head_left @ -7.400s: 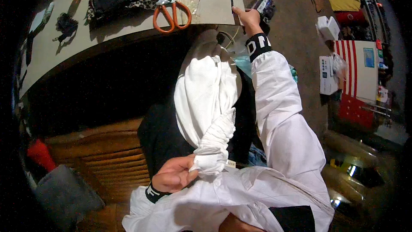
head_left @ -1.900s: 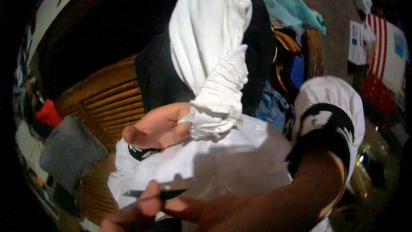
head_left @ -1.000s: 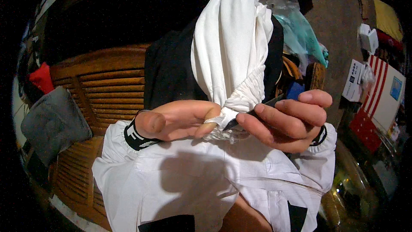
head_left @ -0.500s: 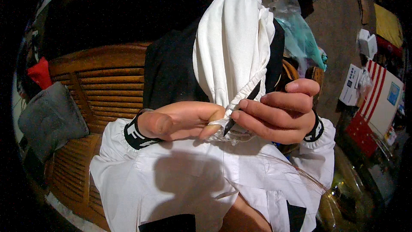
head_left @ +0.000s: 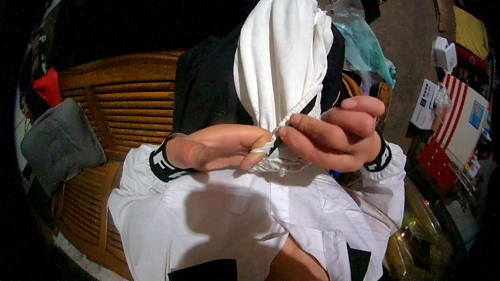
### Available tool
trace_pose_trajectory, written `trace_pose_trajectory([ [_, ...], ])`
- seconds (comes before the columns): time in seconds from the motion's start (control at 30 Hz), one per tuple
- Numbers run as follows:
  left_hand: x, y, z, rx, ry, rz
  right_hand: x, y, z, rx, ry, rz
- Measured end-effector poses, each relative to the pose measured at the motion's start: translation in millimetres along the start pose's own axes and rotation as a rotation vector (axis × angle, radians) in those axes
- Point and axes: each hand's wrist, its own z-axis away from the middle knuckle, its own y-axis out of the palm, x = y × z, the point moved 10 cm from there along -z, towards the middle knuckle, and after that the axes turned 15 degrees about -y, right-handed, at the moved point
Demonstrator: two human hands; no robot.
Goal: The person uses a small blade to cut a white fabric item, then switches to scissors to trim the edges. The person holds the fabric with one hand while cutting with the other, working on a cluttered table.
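My right hand (head_left: 338, 135) has come in to the white cloth (head_left: 281, 62); 7.4 s ago it was stretched out well away to my upper right, and now it meets my left hand (head_left: 213, 145) at the cloth's near end; I take that to mean the work has gone from fetching the dark, slim tool (head_left: 310, 105) to using it close on the fabric.

Since 1 s ago the tool has swung from a shallow slant to a steep one, along the rolled, cord-like edge (head_left: 302, 106); since 0.5 s ago little has altered, save that my right fingers hide more of it; so I judge this to be slow, careful work at a single spot.

My left fingertips are nipped together on a bit of the edge, thumb standing apart; my right thumb and nearest fingers are clamped on the tool, the others curled loosely above; whether its tip is under the threads or only beside them I cannot tell.

The cloth hangs in long folds over the black fabric (head_left: 203, 83) on my lap, narrowing to puckered gathers (head_left: 281, 165) between my hands; the slatted wooden bench (head_left: 135, 106) lies to my left, a teal bag (head_left: 372, 52) beyond my right hand.
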Motion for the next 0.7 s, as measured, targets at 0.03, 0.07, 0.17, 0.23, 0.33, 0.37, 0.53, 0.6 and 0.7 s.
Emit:
trace_pose_trajectory([
  [0.03,-1.7,2.7,0.1,0.010,0.007,0.002,-0.3,1.4,1.1,0.029,0.014,0.007],
  [0.07,-2.7,4.6,0.3,0.019,0.015,0.004,-0.6,2.5,2.2,0.059,0.027,0.015],
  [0.17,5.5,1.2,-0.6,0.046,0.024,0.014,-1.6,-0.9,5.1,0.062,0.041,0.016],
  [0.23,1.8,-0.5,-4.8,-0.076,-0.021,-0.032,-3.2,-2.8,6.8,0.037,0.063,-0.014],
  [0.33,0.6,1.8,-7.9,0.005,0.025,0.010,-4.2,-8.4,9.8,0.033,0.077,-0.048],
  [0.37,-0.2,4.8,-9.2,0.076,0.060,0.043,-2.4,-6.6,6.0,0.021,0.066,-0.052],
  [0.53,-3.6,8.6,-11.8,0.103,0.097,0.007,0.6,-15.8,8.0,-0.087,0.014,-0.041],
  [0.6,-4.5,8.7,-11.9,0.110,0.115,-0.013,1.8,-15.8,7.4,-0.103,0.003,-0.034],
  [0.7,-1.8,4.7,-14.1,0.064,0.085,-0.066,-0.9,-12.5,4.2,-0.037,0.012,-0.043],
])
